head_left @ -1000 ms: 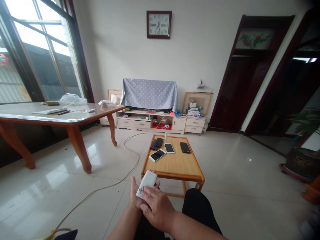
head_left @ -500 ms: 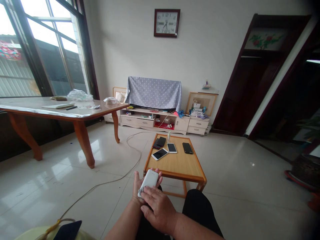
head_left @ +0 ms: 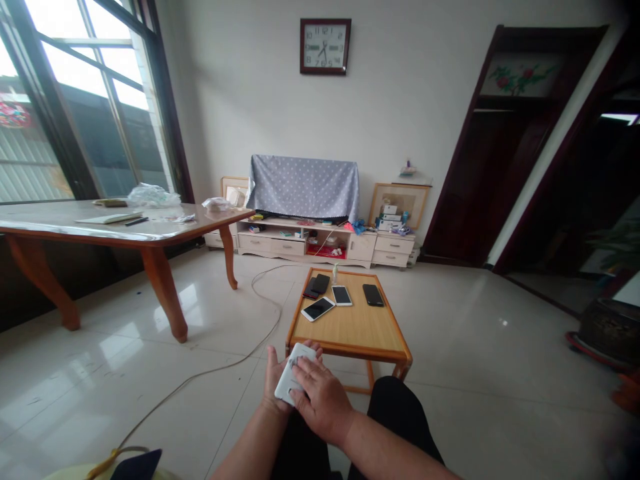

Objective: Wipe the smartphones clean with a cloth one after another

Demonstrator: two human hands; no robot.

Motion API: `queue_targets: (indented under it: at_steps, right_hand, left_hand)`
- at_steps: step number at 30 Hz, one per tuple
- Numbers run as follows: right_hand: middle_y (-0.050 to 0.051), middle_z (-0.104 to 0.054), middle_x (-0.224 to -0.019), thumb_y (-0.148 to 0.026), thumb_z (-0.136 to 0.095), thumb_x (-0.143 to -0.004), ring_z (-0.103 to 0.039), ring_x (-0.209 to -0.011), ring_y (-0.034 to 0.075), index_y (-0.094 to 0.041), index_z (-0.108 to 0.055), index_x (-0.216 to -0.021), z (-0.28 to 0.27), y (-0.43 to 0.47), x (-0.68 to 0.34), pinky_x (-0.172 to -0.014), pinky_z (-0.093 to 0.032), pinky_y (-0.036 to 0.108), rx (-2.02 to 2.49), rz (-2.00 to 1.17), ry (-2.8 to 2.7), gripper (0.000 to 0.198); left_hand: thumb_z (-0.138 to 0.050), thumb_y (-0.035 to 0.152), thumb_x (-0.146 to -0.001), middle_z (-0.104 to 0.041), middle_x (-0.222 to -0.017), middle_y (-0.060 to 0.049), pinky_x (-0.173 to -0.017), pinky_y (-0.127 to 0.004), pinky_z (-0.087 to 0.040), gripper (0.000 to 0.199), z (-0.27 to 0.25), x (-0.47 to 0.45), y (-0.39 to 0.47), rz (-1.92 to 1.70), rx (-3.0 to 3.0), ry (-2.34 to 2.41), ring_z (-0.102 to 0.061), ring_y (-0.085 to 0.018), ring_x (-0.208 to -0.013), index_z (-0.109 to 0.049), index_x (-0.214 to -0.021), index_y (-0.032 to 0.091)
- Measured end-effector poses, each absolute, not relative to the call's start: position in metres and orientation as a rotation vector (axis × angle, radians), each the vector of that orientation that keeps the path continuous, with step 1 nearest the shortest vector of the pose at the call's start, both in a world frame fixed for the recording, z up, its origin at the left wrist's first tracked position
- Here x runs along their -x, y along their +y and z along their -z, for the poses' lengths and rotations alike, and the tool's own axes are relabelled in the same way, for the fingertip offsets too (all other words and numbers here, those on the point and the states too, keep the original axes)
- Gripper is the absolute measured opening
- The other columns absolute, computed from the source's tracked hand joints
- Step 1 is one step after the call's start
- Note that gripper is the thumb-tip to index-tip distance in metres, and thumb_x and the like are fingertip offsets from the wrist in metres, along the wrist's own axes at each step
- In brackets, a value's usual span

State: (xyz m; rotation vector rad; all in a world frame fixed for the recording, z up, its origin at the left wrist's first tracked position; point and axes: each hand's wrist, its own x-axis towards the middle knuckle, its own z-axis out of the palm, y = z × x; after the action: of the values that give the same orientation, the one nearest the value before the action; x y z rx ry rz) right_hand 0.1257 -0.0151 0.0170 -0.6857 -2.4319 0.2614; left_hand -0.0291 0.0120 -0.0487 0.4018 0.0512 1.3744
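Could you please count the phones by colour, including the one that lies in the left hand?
White phones: 3, one of them in the left hand
Dark phones: 3, all on the small table
Total: 6 phones

Left hand [head_left: 271, 383] is mostly buried under that white phone [head_left: 285, 387] lol. Right hand [head_left: 325, 399] covers part of it plus some grey scrap [head_left: 294, 362], too small to tell. Big table [head_left: 45, 217] cut off left, plant [head_left: 614, 241] blurry.
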Motion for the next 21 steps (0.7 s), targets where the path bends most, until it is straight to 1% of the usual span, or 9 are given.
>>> queue_targets:
  at_steps: [3, 6, 8, 11, 13, 15, 18, 21]
  right_hand:
    - [0.016, -0.054, -0.147, -0.041, -0.052, -0.100, -0.048, -0.139, 0.030, -0.014, -0.057, -0.141, -0.013, -0.014, -0.127, -0.118, -0.037, 0.050, 0.741, -0.242, -2.413, 0.050]
    - [0.014, -0.055, -0.147, -0.047, -0.053, -0.099, -0.049, -0.139, 0.028, -0.016, -0.056, -0.142, -0.008, -0.023, -0.125, -0.118, -0.036, 0.047, 0.607, -0.252, -2.440, 0.053]
    - [0.012, -0.057, -0.145, -0.047, -0.052, -0.099, -0.051, -0.137, 0.027, -0.018, -0.057, -0.142, -0.009, -0.022, -0.124, -0.119, -0.036, 0.046, 0.575, -0.260, -2.439, 0.052]
    - [0.014, -0.057, -0.144, -0.039, -0.050, -0.101, -0.051, -0.136, 0.028, -0.016, -0.059, -0.140, -0.017, -0.009, -0.125, -0.117, -0.038, 0.048, 0.714, -0.242, -2.412, 0.046]
    - [0.017, -0.055, -0.146, -0.036, -0.050, -0.101, -0.049, -0.138, 0.030, -0.012, -0.058, -0.141, -0.020, -0.003, -0.126, -0.117, -0.037, 0.050, 0.809, -0.221, -2.394, 0.047]
    - [0.017, -0.053, -0.147, -0.038, -0.052, -0.100, -0.047, -0.139, 0.031, -0.012, -0.057, -0.142, -0.018, -0.008, -0.126, -0.118, -0.036, 0.050, 0.794, -0.207, -2.396, 0.050]
    - [0.013, -0.053, -0.149, -0.046, -0.053, -0.099, -0.046, -0.141, 0.028, -0.016, -0.054, -0.144, -0.011, -0.026, -0.124, -0.121, -0.032, 0.047, 0.600, -0.205, -2.443, 0.054]
    - [0.011, -0.055, -0.147, -0.047, -0.050, -0.101, -0.047, -0.140, 0.026, -0.018, -0.054, -0.144, -0.011, -0.029, -0.124, -0.122, -0.030, 0.045, 0.525, -0.206, -2.463, 0.053]
  left_hand:
    - [-0.032, 0.082, -0.087, -0.057, -0.143, -0.020, -0.122, -0.061, -0.020, 0.092, 0.048, 0.029, 0.014, -1.371, -0.388, 0.055, -0.040, -0.038, -0.144, -0.051, -0.144, 0.013]
    - [-0.035, 0.081, -0.087, -0.060, -0.141, -0.017, -0.123, -0.058, -0.021, 0.088, 0.048, 0.028, 0.015, -1.359, -0.370, 0.063, -0.039, -0.035, -0.146, -0.048, -0.147, 0.019]
    - [-0.036, 0.080, -0.087, -0.059, -0.142, -0.016, -0.123, -0.057, -0.022, 0.086, 0.047, 0.028, 0.015, -1.341, -0.374, 0.069, -0.038, -0.034, -0.147, -0.045, -0.149, 0.021]
    - [-0.033, 0.078, -0.089, -0.056, -0.145, -0.019, -0.124, -0.057, -0.020, 0.087, 0.044, 0.027, 0.014, -1.315, -0.394, 0.075, -0.037, -0.035, -0.147, -0.045, -0.149, 0.016]
    - [-0.030, 0.077, -0.091, -0.054, -0.147, -0.021, -0.125, -0.056, -0.017, 0.088, 0.041, 0.027, 0.013, -1.311, -0.413, 0.067, -0.035, -0.035, -0.148, -0.046, -0.148, 0.012]
    - [-0.027, 0.080, -0.090, -0.051, -0.150, -0.021, -0.125, -0.055, -0.014, 0.092, 0.037, 0.028, 0.013, -1.296, -0.447, 0.054, -0.031, -0.035, -0.150, -0.047, -0.147, 0.010]
    - [-0.025, 0.084, -0.087, -0.043, -0.156, -0.019, -0.126, -0.052, -0.012, 0.099, 0.031, 0.030, 0.012, -1.272, -0.495, 0.044, -0.023, -0.035, -0.153, -0.045, -0.149, 0.010]
    - [-0.024, 0.085, -0.086, -0.040, -0.158, -0.020, -0.126, -0.050, -0.011, 0.102, 0.027, 0.031, 0.011, -1.266, -0.512, 0.040, -0.020, -0.035, -0.154, -0.044, -0.149, 0.007]
